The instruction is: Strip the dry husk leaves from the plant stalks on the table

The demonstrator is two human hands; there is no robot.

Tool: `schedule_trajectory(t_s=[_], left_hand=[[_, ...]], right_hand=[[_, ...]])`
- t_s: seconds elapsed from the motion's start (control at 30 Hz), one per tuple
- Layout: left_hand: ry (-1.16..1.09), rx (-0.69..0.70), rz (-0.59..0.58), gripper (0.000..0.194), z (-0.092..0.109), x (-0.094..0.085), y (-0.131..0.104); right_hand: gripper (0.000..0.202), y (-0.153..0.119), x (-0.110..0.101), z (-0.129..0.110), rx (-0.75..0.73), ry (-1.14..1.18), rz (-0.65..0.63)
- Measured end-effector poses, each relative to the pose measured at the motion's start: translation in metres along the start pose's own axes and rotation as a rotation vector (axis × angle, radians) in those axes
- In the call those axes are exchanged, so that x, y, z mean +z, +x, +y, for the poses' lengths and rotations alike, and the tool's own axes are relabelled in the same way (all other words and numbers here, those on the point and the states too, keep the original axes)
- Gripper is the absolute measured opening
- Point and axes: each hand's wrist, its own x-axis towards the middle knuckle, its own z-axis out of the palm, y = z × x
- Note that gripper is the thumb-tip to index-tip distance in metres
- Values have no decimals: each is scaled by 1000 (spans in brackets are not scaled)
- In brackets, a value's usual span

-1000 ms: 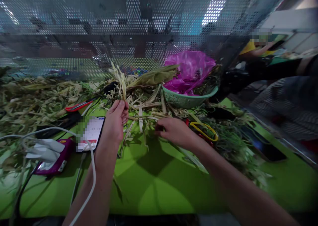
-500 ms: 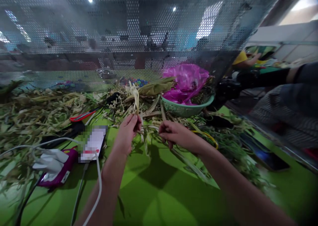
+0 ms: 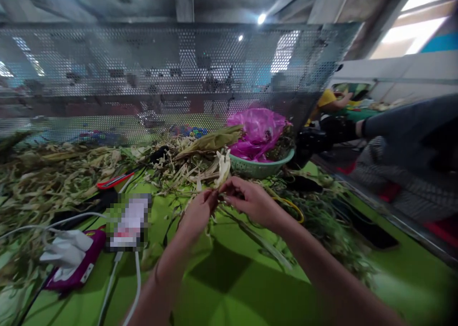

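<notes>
A pale, dried corn husk piece [image 3: 223, 167], folded into a small upright tuft, stands above my fingertips. My left hand [image 3: 200, 209] is closed in a pinch around its lower end. Right beside it, my right hand [image 3: 246, 197] has thumb and fingers pressed together at the same base, touching the left fingertips. Exactly how the strands lie between the fingers is hidden. Below and around the hands, loose dry strips and a long pale green stalk [image 3: 266, 245] lie on the green tabletop [image 3: 229, 297].
Dried husks [image 3: 64, 173] are heaped at left near a red cutter [image 3: 115, 181], a phone [image 3: 130, 221] and a purple power strip [image 3: 75, 261] with white cables. A green basket [image 3: 259, 167] holds a pink plastic bag [image 3: 257, 130]. At right, a dark phone [image 3: 365, 226]; a co-worker's arm [image 3: 404, 118].
My right hand has moved left to meet my left hand at the husk's base. The husk tuft now appears further right, and the camera view has tilted upward.
</notes>
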Motion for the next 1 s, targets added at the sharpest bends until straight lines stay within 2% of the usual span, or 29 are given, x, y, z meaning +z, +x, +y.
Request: schedule_trajectory(t_s=[0.07, 0.13, 0.23, 0.33, 0.47, 0.63, 0.73, 0.87, 0.93, 1.0], left_hand=[[-73, -2, -36, 28, 2, 1, -2], [-198, -30, -12, 30, 8, 0, -5], [-451, -54, 35, 34, 23, -6, -10], [-637, 12, 101, 29, 38, -18, -13], [-751, 83, 146, 26, 53, -40, -15], [-806, 186, 193, 22, 62, -58, -18], [-810, 217, 225, 20, 62, -61, -17], [-757, 193, 282, 18, 56, -62, -12], [-719, 179, 329, 17, 52, -64, -8], [-681, 167, 361, 19, 48, -66, -4]], right_hand=[[15, 0, -5, -1, -2, -8, 9], [18, 0, -11, -1, -2, -29, -1], [24, -1, -24, -3, 28, -122, -86], [26, -3, -38, -2, 78, -237, -179], [22, -9, -58, 9, 152, -280, -179], [30, -27, -86, 16, 269, -131, -192], [32, -40, -104, 2, 303, -104, -76], [38, -56, -129, -25, 276, -30, 230], [43, -63, -142, -33, 324, -13, 351], [45, -70, -158, -34, 413, -49, 417]])
